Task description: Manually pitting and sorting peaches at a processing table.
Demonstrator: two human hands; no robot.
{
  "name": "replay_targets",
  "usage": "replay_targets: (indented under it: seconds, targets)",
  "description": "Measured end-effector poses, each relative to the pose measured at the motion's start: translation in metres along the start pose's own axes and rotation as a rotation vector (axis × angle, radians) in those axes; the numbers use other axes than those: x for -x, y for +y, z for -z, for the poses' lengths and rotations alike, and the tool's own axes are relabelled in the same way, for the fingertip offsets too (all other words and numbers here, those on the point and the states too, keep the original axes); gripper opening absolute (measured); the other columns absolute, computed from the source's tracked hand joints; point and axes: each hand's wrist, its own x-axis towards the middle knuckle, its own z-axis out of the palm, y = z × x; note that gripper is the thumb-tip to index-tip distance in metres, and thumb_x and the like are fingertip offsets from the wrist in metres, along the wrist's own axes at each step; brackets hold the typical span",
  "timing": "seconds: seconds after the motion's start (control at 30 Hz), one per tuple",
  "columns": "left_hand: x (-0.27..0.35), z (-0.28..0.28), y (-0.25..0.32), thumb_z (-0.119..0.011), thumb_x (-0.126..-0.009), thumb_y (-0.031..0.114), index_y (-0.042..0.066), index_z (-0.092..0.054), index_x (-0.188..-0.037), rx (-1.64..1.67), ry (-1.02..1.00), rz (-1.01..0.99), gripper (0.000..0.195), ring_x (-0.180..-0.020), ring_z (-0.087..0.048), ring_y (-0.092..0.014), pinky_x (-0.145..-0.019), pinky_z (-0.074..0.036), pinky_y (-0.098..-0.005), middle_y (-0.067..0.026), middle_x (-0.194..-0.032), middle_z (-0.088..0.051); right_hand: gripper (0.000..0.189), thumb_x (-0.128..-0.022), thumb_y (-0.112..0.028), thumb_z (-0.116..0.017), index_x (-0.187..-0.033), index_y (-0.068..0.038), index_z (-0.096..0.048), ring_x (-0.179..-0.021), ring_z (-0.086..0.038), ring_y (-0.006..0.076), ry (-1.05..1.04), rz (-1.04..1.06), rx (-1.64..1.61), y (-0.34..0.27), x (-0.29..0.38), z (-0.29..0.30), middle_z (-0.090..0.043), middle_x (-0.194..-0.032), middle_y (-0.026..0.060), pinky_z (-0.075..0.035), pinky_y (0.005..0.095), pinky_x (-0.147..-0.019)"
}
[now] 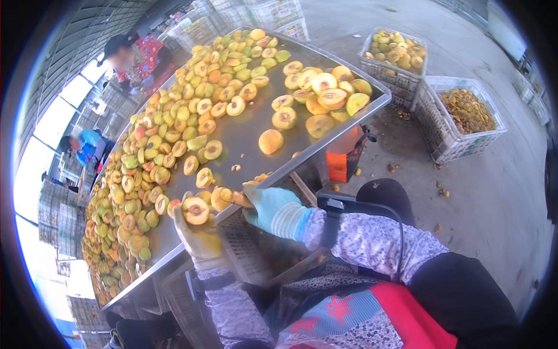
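My left hand (196,237), in a pale glove, holds a halved yellow peach (195,210) with its cut face up at the near edge of the metal table (248,144). Whether a stone is still in its brown centre, I cannot tell. My right hand (272,209), in a light blue-green glove, grips a small brownish tool (241,199), its tip beside another peach piece (221,198). Peach halves (174,131) lie heaped along the table's left side. A smaller group of larger halves (324,94) rests near the right corner.
On the floor at right stand a crate of peach halves (364,59) and a white crate (440,126) of brownish scraps. An orange container (338,168) is below the table corner. A plastic crate (246,244) sits under the near edge. Two people (146,54) work beyond the table.
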Motion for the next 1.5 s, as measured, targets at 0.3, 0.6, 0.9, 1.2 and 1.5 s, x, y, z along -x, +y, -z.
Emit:
replay_targets:
  seconds: [0.3,0.6,0.9,1.2,1.5]
  targets:
    - [-0.007,-0.001,-0.002,-0.052,-0.098,0.045,0.004,-0.052,-0.127,-0.052,0.096,-0.022,0.050,-0.067,-0.055,-0.008,-0.047,-0.042,-0.0174,-0.0024,-0.093,-0.059,0.027,-0.090,-0.030,-0.058,-0.099,-0.006,-0.058,-0.073,-0.065,0.0425,0.308,0.202,0.285,0.080,-0.002,0.142,-0.065,-0.077,0.0217,-0.051,0.0511,-0.065]
    - [-0.023,0.039,-0.013,-0.055,-0.096,0.008,0.004,-0.041,-0.138,-0.521,-0.014,-0.236,0.045,-0.075,-0.052,-0.008,-0.059,-0.043,-0.0168,-0.0053,-0.111,-0.056,0.041,-0.088,-0.035,-0.061,-0.110,0.000,-0.059,-0.090,-0.066,0.0428,0.312,-0.730,-0.201,0.220,0.127,0.124,-0.067,-0.094,0.0260,-0.051,0.0457,-0.079]
    - [-0.014,0.058,-0.019,-0.054,-0.098,0.013,-0.003,-0.031,-0.144,-1.358,-0.186,-0.746,0.055,-0.109,-0.060,-0.024,-0.086,-0.053,-0.0313,-0.0189,-0.127,-0.055,0.035,-0.084,-0.020,-0.060,-0.114,-0.004,-0.060,-0.087,-0.069,0.0359,-0.248,-0.668,-0.001,0.325,0.102,0.031,-0.069,-0.094,0.0210,-0.054,0.0445,-0.077]
    - [0.004,0.022,-0.022,-0.053,-0.100,0.041,-0.009,-0.046,-0.131,-1.443,-0.145,-0.736,0.059,-0.100,-0.060,-0.027,-0.086,-0.050,-0.0348,-0.0195,-0.117,-0.059,0.039,-0.080,-0.017,-0.062,-0.118,-0.006,-0.061,-0.096,-0.066,0.0379,-0.359,-0.595,-0.045,0.366,0.070,-0.019,-0.069,-0.099,0.0199,-0.052,0.0452,-0.083]
    - [-0.004,0.037,-0.016,-0.057,-0.099,0.037,-0.001,-0.026,-0.146,-1.615,-0.179,-0.820,0.068,-0.090,-0.066,-0.025,-0.082,-0.055,-0.0353,-0.0227,-0.121,-0.056,0.033,-0.079,-0.020,-0.063,-0.111,-0.011,-0.065,-0.091,-0.067,0.0368,-0.517,-0.482,0.122,0.385,0.042,-0.079,-0.070,-0.096,0.0167,-0.053,0.0466,-0.078]
